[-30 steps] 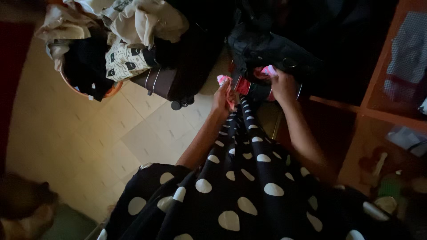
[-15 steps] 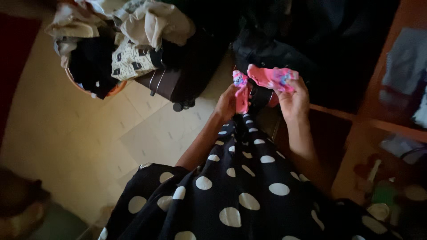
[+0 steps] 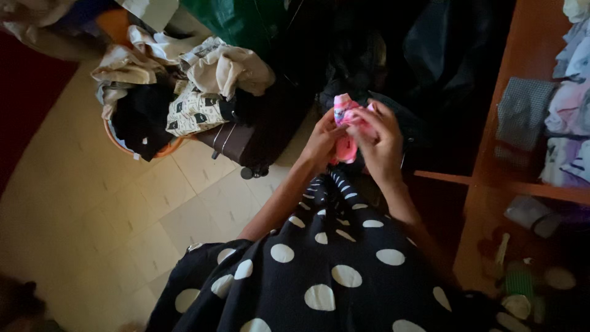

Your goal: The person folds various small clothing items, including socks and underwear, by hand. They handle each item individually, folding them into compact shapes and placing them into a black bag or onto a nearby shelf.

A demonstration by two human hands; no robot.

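Note:
A small pink garment (image 3: 345,126) with coloured specks is bunched between both hands at chest height. My left hand (image 3: 321,142) grips its lower left part. My right hand (image 3: 381,141) closes over its right side, fingers curled on the cloth. Below the hands hangs a black dress with white polka dots (image 3: 335,270), with a striped black-and-white strip (image 3: 335,187) running up toward the wrists. Most of the pink garment is hidden inside the fingers.
An orange laundry basket (image 3: 132,149) heaped with light and dark clothes stands at the upper left on pale floor tiles (image 3: 110,215). A dark suitcase (image 3: 243,141) lies beside it. Wooden shelves (image 3: 522,184) with folded clothes are at the right. Dark clothing hangs ahead.
The pink garment was spread wider between the hands half a second ago; now it is gathered into a tight bunch. Both hands have come closer together.

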